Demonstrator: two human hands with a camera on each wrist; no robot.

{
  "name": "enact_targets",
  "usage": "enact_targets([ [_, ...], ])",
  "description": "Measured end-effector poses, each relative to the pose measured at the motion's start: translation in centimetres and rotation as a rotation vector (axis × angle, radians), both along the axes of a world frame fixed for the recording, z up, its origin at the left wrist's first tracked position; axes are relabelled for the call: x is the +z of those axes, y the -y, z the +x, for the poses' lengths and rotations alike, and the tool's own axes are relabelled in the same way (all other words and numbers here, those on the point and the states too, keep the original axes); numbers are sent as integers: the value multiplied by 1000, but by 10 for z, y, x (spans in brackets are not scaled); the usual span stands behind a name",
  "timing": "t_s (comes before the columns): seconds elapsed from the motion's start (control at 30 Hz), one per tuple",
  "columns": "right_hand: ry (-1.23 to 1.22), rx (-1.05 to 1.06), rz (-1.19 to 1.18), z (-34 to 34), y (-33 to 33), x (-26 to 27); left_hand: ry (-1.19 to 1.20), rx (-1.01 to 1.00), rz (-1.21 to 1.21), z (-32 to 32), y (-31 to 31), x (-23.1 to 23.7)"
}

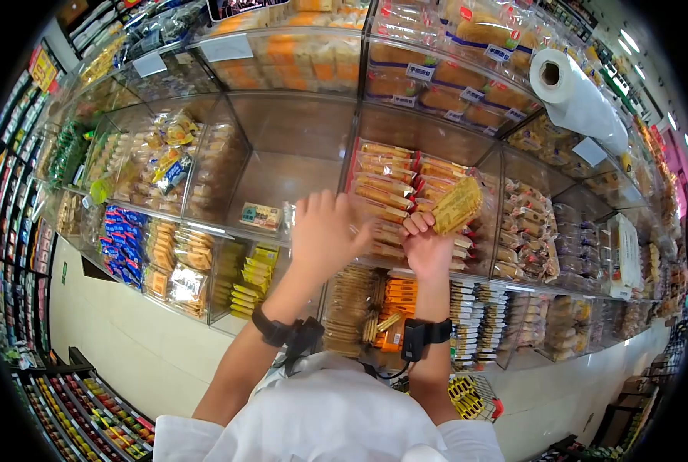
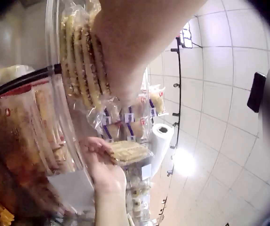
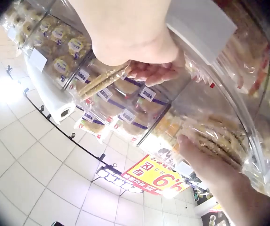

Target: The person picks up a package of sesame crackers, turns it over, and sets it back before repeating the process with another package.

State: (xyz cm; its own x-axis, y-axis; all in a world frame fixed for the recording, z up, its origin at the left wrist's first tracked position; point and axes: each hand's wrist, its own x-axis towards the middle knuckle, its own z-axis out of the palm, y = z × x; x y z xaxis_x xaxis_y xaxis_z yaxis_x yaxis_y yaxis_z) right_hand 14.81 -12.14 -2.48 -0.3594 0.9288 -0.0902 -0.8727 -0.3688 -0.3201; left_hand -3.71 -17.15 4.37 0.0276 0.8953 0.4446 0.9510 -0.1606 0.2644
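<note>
Gripped by the right hand point(image 1: 429, 248) is a yellow packet point(image 1: 458, 206), raised before the display bins point(image 1: 286, 179); clear-wrapped packs point(image 2: 84, 61) are held by the left hand point(image 1: 325, 235). Both lots have been picked up; many others are left. The left fingertips are blurred or hidden.

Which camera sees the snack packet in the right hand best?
The head view. There the snack packet turns its broad face to the camera, above the right hand's fingers. The left wrist view shows it slanted and blurrier; the right wrist view shows mostly its narrow side.
</note>
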Motion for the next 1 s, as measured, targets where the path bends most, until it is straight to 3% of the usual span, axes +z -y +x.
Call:
enact_targets([
  [0.23,56,-35,-50,2,-1,-2,8,-56,13,16,8,-5],
  [0.53,-66,0,-8,3,-1,-5,18,112,0,1,26,-9],
  [0.7,-19,-13,6,1,1,2,12,169,16,-8,24,-8],
  [0.8,-36,-11,16,1,1,0,-13,213,149,-10,18,-14],
  [1.0,-65,2,13,3,-1,-6,5,245,154,4,11,-14],
])
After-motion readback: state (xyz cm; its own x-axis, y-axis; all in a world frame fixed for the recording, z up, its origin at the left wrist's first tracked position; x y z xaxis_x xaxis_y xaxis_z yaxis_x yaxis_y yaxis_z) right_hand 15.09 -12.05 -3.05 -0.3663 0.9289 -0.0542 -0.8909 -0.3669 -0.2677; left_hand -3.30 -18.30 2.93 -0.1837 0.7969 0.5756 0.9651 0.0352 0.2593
